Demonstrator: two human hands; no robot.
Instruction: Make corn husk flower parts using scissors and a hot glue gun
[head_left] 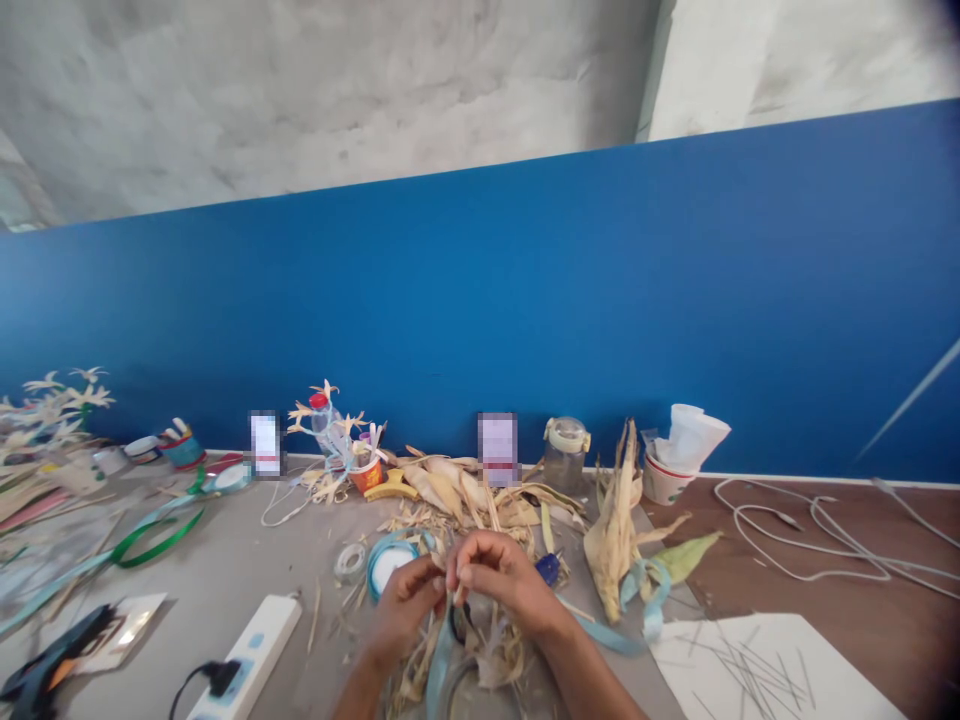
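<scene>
Husk flowers point(301, 415) at eleven o'clock look finished; corn husks point(442, 488) at twelve seem unworked. Remotely, I see left hand point(409, 602) and right hand point(506, 583) pinching a small pale piece point(458, 598).

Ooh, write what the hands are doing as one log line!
hands: left hand and right hand close together | held: too small to tell | below: blue ribbon | behind: dry husks
</scene>
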